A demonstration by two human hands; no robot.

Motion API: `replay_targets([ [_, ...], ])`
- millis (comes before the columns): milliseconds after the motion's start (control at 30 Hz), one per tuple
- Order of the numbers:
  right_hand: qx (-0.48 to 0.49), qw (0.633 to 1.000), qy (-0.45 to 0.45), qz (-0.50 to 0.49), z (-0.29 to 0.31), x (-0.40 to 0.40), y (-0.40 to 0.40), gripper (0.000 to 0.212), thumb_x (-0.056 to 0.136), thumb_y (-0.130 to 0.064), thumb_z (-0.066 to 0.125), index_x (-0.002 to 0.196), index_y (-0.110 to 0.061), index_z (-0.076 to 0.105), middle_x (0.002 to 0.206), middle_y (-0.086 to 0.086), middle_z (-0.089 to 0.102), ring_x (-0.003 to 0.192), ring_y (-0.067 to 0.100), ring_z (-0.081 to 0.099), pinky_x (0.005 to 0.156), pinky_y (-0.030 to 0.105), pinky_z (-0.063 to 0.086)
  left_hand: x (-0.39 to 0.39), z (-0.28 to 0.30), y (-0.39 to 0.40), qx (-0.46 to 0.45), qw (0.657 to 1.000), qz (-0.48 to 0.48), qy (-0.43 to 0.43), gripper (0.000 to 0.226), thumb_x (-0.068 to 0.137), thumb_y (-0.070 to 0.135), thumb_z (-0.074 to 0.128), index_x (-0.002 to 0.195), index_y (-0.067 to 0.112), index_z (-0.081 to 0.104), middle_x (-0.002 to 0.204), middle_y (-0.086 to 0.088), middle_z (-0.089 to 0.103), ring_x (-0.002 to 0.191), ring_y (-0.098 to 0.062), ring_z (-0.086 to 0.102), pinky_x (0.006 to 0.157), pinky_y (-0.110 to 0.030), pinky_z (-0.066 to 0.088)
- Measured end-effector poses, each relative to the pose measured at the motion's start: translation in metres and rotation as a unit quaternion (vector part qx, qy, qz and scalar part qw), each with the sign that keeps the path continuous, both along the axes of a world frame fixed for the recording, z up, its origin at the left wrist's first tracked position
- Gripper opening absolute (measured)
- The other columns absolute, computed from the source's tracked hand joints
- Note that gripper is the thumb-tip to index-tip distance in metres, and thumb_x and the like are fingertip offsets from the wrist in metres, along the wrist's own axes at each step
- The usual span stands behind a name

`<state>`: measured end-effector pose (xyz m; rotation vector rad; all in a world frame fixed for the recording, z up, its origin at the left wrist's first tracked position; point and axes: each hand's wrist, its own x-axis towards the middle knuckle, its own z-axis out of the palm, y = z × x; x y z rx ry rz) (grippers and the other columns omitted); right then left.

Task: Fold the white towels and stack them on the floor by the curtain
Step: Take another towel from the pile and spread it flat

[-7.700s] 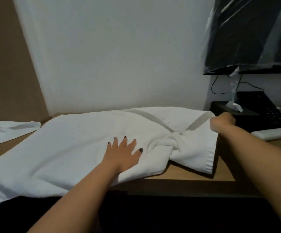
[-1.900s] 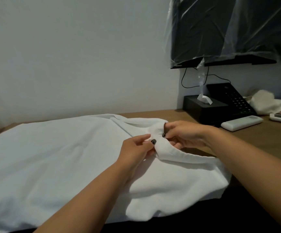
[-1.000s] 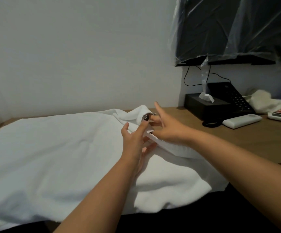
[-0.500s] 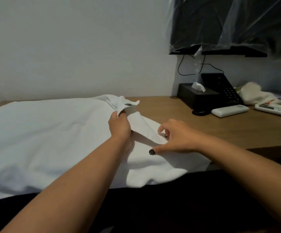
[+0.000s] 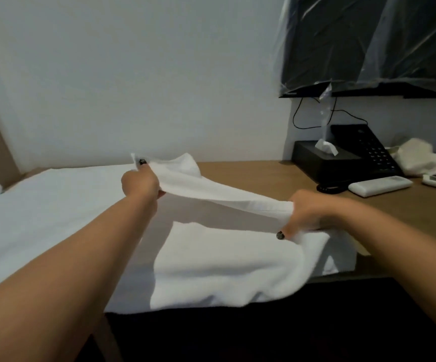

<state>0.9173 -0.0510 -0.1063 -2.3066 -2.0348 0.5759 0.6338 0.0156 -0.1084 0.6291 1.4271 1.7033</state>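
left hand (image 5: 140, 182) raised, pinching the white towel (image 5: 55, 220) far corner, right hand (image 5: 306, 215) gripping the near-right edge, both arms stretched out, hem pulled taut over the wooden desk (image 5: 258, 176)

Bare desk (image 5: 250, 176) right of towel (image 5: 55, 218); tissue box (image 5: 324, 163), phone (image 5: 365, 150), remote (image 5: 380, 186) block far right.

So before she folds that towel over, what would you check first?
1. Left hand grips the far corner of the white towel: ok.
2. Right hand grips the near corner: ok.
3. Edge between the hands taut: ok.
4. Rest of towel lying flat on the wooden desk: ok.
5. Remote control and tissue box clear of the towel: ok.
6. Floor spot by the curtain free: cannot tell.
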Motion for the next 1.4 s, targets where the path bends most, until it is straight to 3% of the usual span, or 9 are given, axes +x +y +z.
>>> replay_targets([
  [100,0.039,0.996,-0.078,0.011,0.007,-0.011,0.014,0.041,0.062,-0.029,0.089,0.093,-0.009,0.070,0.086,0.007,0.069,0.077,0.024,0.066,0.063,0.031,0.053,-0.035,-0.004,0.001,-0.055,0.959,-0.048,0.272,0.034,0.102,0.030,0.041,0.090,0.003,0.058,0.078,-0.011,0.070,0.091,-0.033,0.066,0.073,-0.040,0.055],
  [200,0.120,0.977,-0.177,0.005,0.005,-0.026,0.024,0.031,0.073,-0.025,0.080,0.098,-0.013,0.066,0.091,0.003,0.063,0.083,0.024,0.063,0.064,0.033,0.049,-0.068,-0.017,0.002,-0.180,0.757,-0.107,0.618,0.036,0.100,0.033,0.036,0.105,0.007,0.060,0.113,-0.017,0.065,0.114,-0.036,0.056,0.101,-0.046,0.038],
  [267,0.151,0.958,-0.245,0.015,0.000,-0.037,0.033,0.031,0.077,-0.013,0.071,0.106,-0.015,0.062,0.103,0.005,0.061,0.099,0.028,0.061,0.069,0.035,0.043,-0.084,-0.026,0.002,-0.229,0.673,-0.139,0.689,0.035,0.099,0.036,0.035,0.108,0.012,0.059,0.121,-0.014,0.060,0.121,-0.035,0.050,0.111,-0.056,0.022],
  [533,0.329,0.919,-0.212,-0.048,0.019,-0.056,0.087,0.032,0.085,-0.007,0.062,0.115,-0.008,0.049,0.113,0.015,0.062,0.105,0.039,0.062,0.077,0.039,0.048,-0.062,-0.016,-0.009,-0.252,0.647,-0.243,0.677,0.036,0.101,0.034,0.039,0.117,0.008,0.057,0.124,-0.014,0.059,0.109,-0.037,0.058,0.085,-0.036,0.045],
  [667,0.364,0.911,-0.191,-0.017,0.036,-0.079,0.088,0.033,0.086,-0.006,0.059,0.118,-0.006,0.049,0.115,0.017,0.056,0.105,0.039,0.060,0.080,0.040,0.046,-0.025,0.011,-0.008,-0.259,0.674,-0.309,0.619,0.021,0.102,0.026,0.048,0.111,0.007,0.050,0.104,-0.010,0.057,0.066,-0.030,0.056,0.051,-0.031,0.047],
  [867,0.302,0.952,-0.048,0.016,0.036,-0.134,0.025,0.039,0.091,-0.019,0.055,0.125,-0.004,0.045,0.129,0.018,0.053,0.120,0.038,0.052,0.089,0.040,0.045,0.008,0.018,0.001,-0.222,0.680,-0.378,0.588,0.044,0.104,0.037,0.036,0.116,-0.001,0.054,0.117,-0.019,0.060,0.078,-0.039,0.069,0.073,-0.037,0.058],
  [1000,0.241,0.965,-0.036,0.095,-0.004,-0.164,-0.024,0.034,0.092,-0.020,0.054,0.124,-0.010,0.047,0.126,0.011,0.056,0.116,0.032,0.056,0.074,0.033,0.037,-0.011,0.017,0.004,-0.177,0.758,-0.358,0.515,0.031,0.103,0.023,0.036,0.099,0.004,0.059,0.101,-0.013,0.064,0.068,-0.025,0.067,0.066,-0.031,0.057],
  [1167,0.178,0.980,-0.009,0.085,-0.053,-0.189,-0.050,0.077,0.085,-0.070,0.043,0.137,-0.012,0.035,0.146,0.011,0.025,0.134,0.037,0.028,0.108,0.057,0.027,-0.064,-0.003,0.002,-0.098,0.891,-0.255,0.363,0.031,0.104,0.026,0.028,0.109,0.010,0.054,0.096,-0.015,0.066,0.075,-0.026,0.073,0.074,-0.036,0.056],
  [1400,0.160,0.982,-0.034,0.097,-0.066,-0.171,-0.018,0.088,0.089,-0.074,0.025,0.153,-0.015,0.012,0.157,0.010,0.011,0.145,0.034,0.010,0.113,0.065,0.007,-0.153,-0.033,0.004,-0.183,0.724,-0.102,0.657,0.049,0.103,0.035,0.031,0.115,-0.001,0.062,0.122,-0.027,0.060,0.111,-0.042,0.053,0.093,-0.044,0.043],
])
